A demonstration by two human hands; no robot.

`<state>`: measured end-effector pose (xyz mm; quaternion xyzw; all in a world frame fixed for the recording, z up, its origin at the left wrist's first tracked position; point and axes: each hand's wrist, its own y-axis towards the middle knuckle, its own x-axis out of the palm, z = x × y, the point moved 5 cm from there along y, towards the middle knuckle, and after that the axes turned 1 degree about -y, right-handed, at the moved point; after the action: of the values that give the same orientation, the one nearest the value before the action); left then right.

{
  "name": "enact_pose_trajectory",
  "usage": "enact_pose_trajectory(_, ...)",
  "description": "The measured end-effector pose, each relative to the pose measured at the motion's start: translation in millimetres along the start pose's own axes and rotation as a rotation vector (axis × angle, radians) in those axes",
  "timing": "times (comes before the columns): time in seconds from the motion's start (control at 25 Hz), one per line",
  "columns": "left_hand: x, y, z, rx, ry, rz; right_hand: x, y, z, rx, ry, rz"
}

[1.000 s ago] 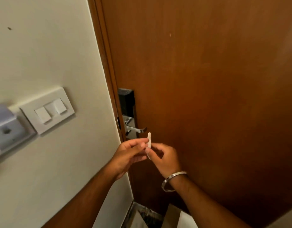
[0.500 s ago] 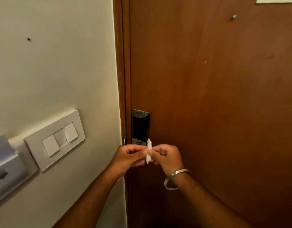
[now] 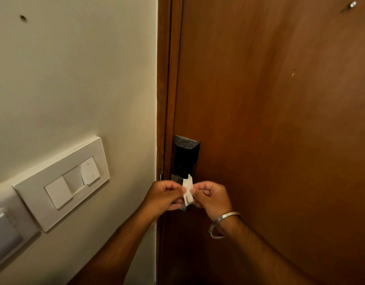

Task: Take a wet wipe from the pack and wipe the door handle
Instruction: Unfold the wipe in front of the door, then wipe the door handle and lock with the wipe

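Head view: left hand (image 3: 164,195) and right hand (image 3: 211,197) each grip pinched on wet wipe (image 3: 187,191) edges, before lock plate (image 3: 184,159).

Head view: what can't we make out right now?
- Door handle: hidden behind both hands; only the black lock plate shows above them.
- Wipe: bunched between left hand and right hand; folded or unfolding, cannot tell.
- Wipe pack: not in view.
- Grey wall unit: cut off by the left edge.

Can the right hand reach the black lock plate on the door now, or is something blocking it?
Probably yes: the right hand is just below the lock plate, nothing between, though it is pinching the wipe.
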<state>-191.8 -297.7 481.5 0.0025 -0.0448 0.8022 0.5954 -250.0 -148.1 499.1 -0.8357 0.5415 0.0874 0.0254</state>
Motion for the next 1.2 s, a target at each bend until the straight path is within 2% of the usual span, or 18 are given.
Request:
enact_pose_trajectory(0.08,-7,3,-11,-0.065,-0.125,0.037,-3,0,8,0.032,-0.027,0.055)
enact_pose_trajectory(0.2,-30,7,-21,-0.104,-0.342,0.198,-7,4,16,0.106,-0.063,0.149)
enact_pose_trajectory(0.32,-39,19,-22,-0.076,-0.198,0.272,-8,7,15,0.169,-0.151,0.226)
enact_pose_trajectory(0.4,-36,28,-18,-0.001,-0.037,0.304,-19,6,-5,-0.01,-0.373,0.294)
enact_pose_trajectory(0.56,-28,38,-19,0.229,0.293,0.273,-54,4,-78,-0.861,-1.165,0.437)
enact_pose_trajectory(0.64,-25,40,-26,0.276,0.452,0.255,-73,18,-98,-1.11,-1.489,0.369)
enact_pose_trajectory(0.76,-19,37,-30,0.4,0.811,0.189,-101,41,-106,-1.245,-1.813,0.265)
enact_pose_trajectory(0.84,-17,33,-22,0.505,1.118,0.171,-109,47,-101,-1.33,-1.917,0.209)
enact_pose_trajectory(0.92,-11,29,-10,0.654,1.347,0.163,-110,49,-97,-1.37,-1.946,0.214)
enact_pose_trajectory(1.08,39,19,-13,1.037,1.639,0.028,-106,50,-95,-1.409,-1.92,0.262)
enact_pose_trajectory(1.2,84,16,-29,0.978,1.724,0.031,-107,49,-95,-1.435,-1.922,0.267)
